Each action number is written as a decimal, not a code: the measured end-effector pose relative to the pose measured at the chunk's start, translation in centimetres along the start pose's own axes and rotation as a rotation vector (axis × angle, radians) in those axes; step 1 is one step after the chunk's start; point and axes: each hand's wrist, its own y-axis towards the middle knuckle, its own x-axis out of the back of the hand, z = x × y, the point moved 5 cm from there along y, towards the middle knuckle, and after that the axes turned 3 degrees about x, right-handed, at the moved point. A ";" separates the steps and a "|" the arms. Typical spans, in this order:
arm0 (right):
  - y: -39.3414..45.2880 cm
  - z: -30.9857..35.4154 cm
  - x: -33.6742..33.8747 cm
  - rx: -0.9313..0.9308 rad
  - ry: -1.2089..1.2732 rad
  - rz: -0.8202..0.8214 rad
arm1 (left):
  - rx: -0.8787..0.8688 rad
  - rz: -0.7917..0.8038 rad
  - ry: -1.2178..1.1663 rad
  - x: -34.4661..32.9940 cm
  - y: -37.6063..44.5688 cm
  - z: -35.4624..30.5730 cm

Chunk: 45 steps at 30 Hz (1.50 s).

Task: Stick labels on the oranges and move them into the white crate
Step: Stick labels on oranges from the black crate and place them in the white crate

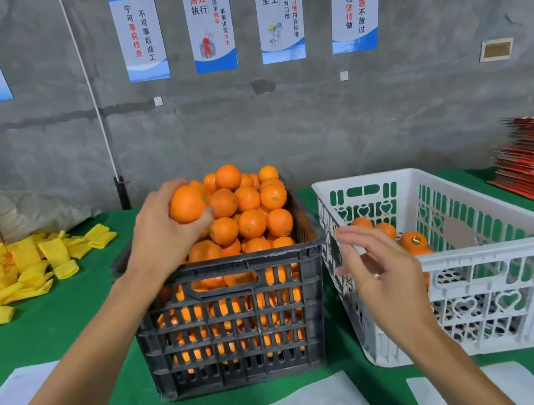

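The left hand (162, 231) grips 1 round orange fruit (187, 204) atop the full black plastic crate (242, 327). The right hand (382, 275) hovers with loosely spread, empty fingers before the white plastic crate (497, 272).

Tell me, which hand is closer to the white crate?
Right. The right hand hovers over the white crate at its near-left corner; the left hand grips an orange over the black crate.

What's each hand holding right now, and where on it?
The left hand grips an orange around its left side and underside, atop the black crate's heap. The right hand holds nothing visible.
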 end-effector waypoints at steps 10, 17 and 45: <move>-9.9 -2.6 -3.9 -0.003 -0.081 0.440 | -0.479 0.107 0.113 -5.7 -18.1 -2.7; -16.1 -5.6 -2.6 -0.088 -0.375 0.805 | -0.087 0.482 -0.061 -12.9 -28.1 0.9; -20.4 -6.2 -2.4 0.084 -0.407 1.065 | -0.072 0.630 -0.223 -13.6 -29.5 1.1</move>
